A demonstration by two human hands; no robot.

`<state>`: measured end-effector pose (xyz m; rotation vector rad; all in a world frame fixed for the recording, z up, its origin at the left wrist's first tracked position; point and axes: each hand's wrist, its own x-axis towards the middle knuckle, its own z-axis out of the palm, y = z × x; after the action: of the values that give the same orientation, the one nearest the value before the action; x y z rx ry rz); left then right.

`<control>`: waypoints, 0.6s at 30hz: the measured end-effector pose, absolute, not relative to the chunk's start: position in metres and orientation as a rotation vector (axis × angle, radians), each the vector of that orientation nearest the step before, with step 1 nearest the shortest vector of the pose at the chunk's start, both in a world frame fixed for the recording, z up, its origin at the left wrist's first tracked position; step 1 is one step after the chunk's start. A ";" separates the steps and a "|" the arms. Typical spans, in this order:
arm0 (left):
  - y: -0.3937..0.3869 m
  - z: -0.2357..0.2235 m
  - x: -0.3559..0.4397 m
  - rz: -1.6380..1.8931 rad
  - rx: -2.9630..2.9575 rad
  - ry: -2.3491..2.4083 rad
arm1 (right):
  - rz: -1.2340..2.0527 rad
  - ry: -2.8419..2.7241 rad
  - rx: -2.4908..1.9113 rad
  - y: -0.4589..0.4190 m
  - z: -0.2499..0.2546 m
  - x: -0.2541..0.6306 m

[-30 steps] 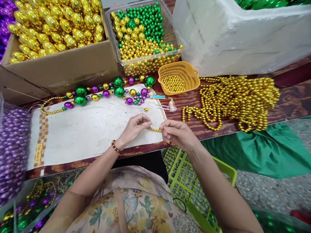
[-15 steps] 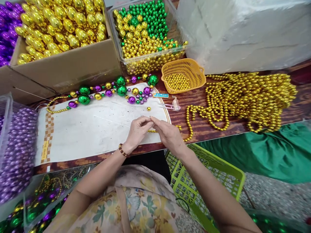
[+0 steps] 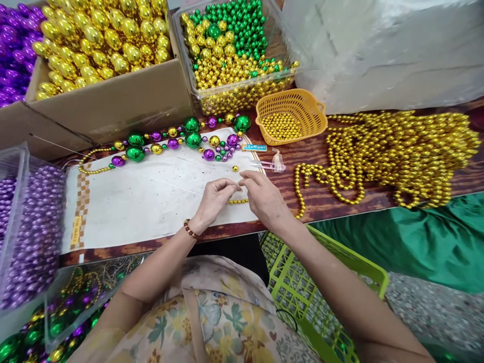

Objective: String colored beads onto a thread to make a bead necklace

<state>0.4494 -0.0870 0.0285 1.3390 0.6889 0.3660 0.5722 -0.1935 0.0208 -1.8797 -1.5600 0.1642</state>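
Observation:
Over the white cloth (image 3: 124, 206) my two hands almost meet. My left hand (image 3: 217, 199) is closed in a pinch on a thin clear thread (image 3: 177, 187), which trails off to the left. Thumb and forefinger of my right hand (image 3: 266, 199) pinch the same thread, and a small loop shows between the hands. Below the fingertips lies a short strand of small gold beads (image 3: 239, 201), partly hidden by my right hand. One loose gold bead (image 3: 235, 168) rests just above. Further back lies a necklace (image 3: 193, 140) of green, purple and gold beads.
Pink-handled thread snips (image 3: 273, 166) lie right of the cloth. Behind stand an orange basket (image 3: 315, 118) of gold beads, a clear bin (image 3: 242, 86) and a cardboard box (image 3: 113, 96). Gold bead strands (image 3: 408, 156) are heaped at right; a green crate (image 3: 374, 272) stands below.
My fingertips have moved slightly apart, and a thread loop now shows between them. My right hand has turned a little. The whole view has shifted slightly.

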 end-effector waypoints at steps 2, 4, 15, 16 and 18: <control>-0.089 0.030 0.448 0.421 1.336 0.687 | 0.310 -1.339 -1.705 -0.193 0.016 0.569; -0.092 0.033 0.446 0.468 1.379 0.681 | 0.462 -1.088 -1.579 -0.193 0.013 0.564; -0.103 0.021 0.446 0.517 1.170 0.711 | 0.551 -0.488 -1.363 -0.179 0.007 0.530; -0.103 0.021 0.446 0.498 1.156 0.692 | 0.558 -0.441 -1.290 -0.178 0.008 0.532; -0.101 0.023 0.445 0.462 1.167 0.667 | 0.595 -0.356 -1.138 -0.176 0.010 0.538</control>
<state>0.4450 -0.1010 0.0233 1.1666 0.6668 0.4620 0.5383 -0.1760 0.0105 -1.1385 -0.3558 0.5952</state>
